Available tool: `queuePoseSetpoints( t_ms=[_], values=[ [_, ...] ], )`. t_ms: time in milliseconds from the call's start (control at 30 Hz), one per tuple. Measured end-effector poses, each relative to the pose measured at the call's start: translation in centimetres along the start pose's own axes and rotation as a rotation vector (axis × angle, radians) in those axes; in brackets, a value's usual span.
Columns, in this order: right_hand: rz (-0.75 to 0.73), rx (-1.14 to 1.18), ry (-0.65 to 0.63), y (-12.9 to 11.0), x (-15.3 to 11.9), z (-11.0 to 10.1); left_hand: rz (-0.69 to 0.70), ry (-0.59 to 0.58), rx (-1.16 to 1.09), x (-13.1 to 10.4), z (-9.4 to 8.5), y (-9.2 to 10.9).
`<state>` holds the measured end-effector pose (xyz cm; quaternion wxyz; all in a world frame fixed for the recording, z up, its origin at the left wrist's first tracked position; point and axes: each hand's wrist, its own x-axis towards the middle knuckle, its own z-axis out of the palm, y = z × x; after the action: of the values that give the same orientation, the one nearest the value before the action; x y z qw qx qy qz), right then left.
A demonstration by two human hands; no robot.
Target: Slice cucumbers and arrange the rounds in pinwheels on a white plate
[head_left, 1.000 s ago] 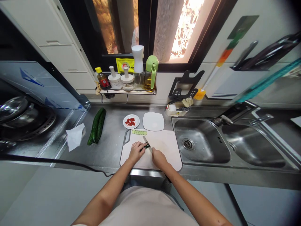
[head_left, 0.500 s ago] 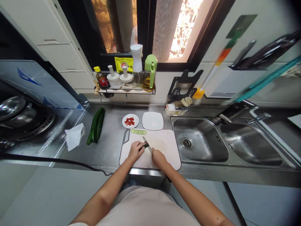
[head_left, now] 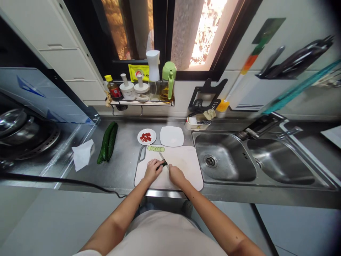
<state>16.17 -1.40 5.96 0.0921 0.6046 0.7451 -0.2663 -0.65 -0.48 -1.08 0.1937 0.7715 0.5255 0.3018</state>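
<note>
My left hand (head_left: 153, 170) is closed over a short piece of cucumber (head_left: 164, 163) on the white cutting board (head_left: 186, 160); most of the piece is hidden under the fingers. In my right hand (head_left: 176, 175) is a knife (head_left: 162, 156), its blade against the right end of that piece and its tip pointing away from me. Along the board's far left edge lies a row of overlapping pale green cucumber slices (head_left: 156, 149). Behind the board stand a small plate (head_left: 153, 132) with chopped red pieces (head_left: 146, 137) and a bare white square plate (head_left: 172, 136).
Two whole cucumbers (head_left: 107, 142) and a white paper towel (head_left: 82, 154) lie to the left. A double sink (head_left: 226, 156) is at the right. Bottles and jars stand on a wall rack (head_left: 144, 103). A black cable (head_left: 80, 182) runs along the counter's front edge.
The knife and right hand have shifted slightly at the cucumber piece. The whole scene sits a little farther left as the camera turned slightly.
</note>
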Motion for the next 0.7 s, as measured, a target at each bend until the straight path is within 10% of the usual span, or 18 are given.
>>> queuePoseSetpoints(
  t_ms=[700],
  values=[
    [0.024, -0.012, -0.010, 0.3, -1.2, 0.4, -0.007, 0.003, 0.029, 0.0, 0.1, 0.1]
  ],
)
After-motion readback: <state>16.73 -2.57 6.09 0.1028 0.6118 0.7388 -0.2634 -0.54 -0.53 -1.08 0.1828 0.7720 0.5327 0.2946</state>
